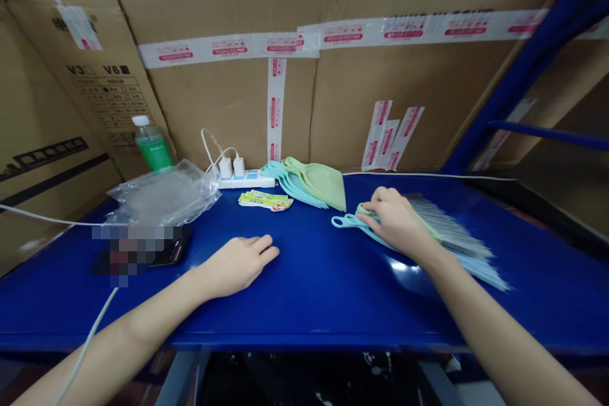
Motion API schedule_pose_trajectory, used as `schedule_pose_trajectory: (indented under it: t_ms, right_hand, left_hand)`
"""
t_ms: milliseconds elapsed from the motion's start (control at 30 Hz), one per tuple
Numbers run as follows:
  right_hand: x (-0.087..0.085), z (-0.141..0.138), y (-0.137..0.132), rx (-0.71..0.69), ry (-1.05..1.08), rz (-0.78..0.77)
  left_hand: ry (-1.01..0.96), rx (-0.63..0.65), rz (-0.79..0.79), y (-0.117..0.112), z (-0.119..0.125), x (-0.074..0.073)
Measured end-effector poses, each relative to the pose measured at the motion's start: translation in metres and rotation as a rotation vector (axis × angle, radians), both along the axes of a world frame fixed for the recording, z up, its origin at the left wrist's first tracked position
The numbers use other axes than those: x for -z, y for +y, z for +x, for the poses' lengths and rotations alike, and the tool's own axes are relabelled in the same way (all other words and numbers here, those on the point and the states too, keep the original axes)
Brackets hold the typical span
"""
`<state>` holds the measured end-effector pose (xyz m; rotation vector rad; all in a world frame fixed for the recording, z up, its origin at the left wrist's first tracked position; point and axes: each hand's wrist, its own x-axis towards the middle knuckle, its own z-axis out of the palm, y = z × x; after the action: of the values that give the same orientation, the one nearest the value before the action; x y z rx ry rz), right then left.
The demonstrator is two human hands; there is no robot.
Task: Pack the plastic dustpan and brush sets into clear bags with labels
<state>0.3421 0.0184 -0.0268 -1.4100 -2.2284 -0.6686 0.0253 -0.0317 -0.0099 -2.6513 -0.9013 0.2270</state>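
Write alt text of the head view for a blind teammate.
The person's right grip is on brushes over a blue table; the left grip, with nothing visible in it, is farther left. Dustpans, a power strip and a plastic bag lie behind.

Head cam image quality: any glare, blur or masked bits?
Head view: glare patch on the blue tabletop, below the right hand in frame; head view: brush bristles look smeared toward their tips; head view: pixelation beside the black object hides detail.
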Motion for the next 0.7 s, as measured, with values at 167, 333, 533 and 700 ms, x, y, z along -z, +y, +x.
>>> schedule_pose_trajectory:
  t_ms: [167, 333, 533, 700]
  right_hand:
    - [-0.007, 0.005, -0.003, 0.009, 0.063, 0.008]
    - [-0.018, 0.006, -0.014, 0.139, 0.076, 0.071]
    - [-0.017, 0.003, -0.022, 0.183, -0.072, 0.030]
    - [-0.009, 0.004, -0.021, 0.169, -0.171, 0.000]
  left_hand:
    - [0.001, 0.000, 0.001, 0.000, 0.000, 0.000]
    - [0.003, 0.000, 0.010, 0.000, 0.000, 0.000]
    - [-0.010, 0.004, 0.005, 0.000, 0.000, 0.000]
    - [-0.036, 0.015, 0.012, 0.000, 0.000, 0.001]
